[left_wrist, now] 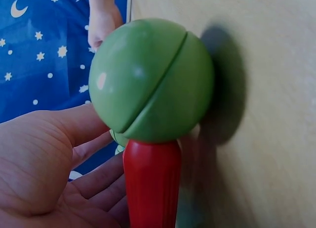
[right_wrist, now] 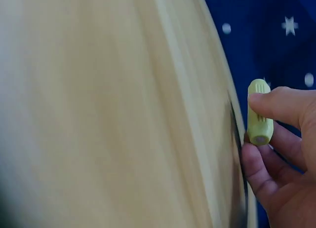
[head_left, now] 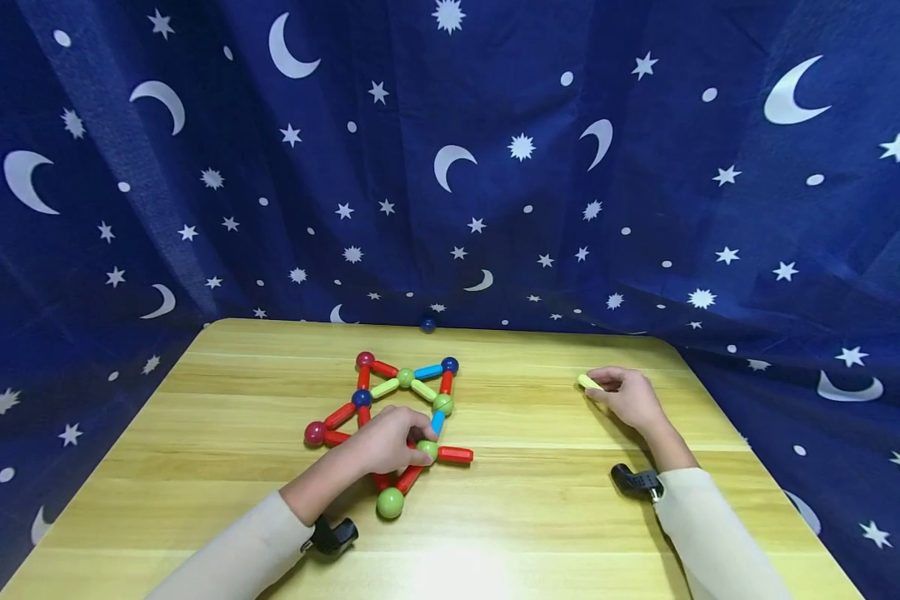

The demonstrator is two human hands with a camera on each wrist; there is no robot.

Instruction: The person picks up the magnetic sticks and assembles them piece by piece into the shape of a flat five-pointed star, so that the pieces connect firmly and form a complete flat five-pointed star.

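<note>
My left hand [head_left: 388,442] pinches a green ball [head_left: 427,451] on the right side of a flat magnetic-stick figure. A red stick [head_left: 456,455] juts out to the right from that ball, and a blue stick [head_left: 438,423] runs up from it. In the left wrist view, another green ball [left_wrist: 153,80] on a red stick [left_wrist: 152,183] fills the middle and hides part of the fingers. Off to the right, my right hand [head_left: 630,398] holds a pale yellow-green stick [right_wrist: 259,114] between thumb and fingers, apart from the figure.
The figure's far side has a red ball [head_left: 365,359], a dark blue ball [head_left: 450,365] and yellow-green sticks. A loose dark blue ball [head_left: 428,325] sits at the table's back edge. Behind the wooden table [head_left: 540,517] hangs a blue curtain [head_left: 495,183] with moons and stars.
</note>
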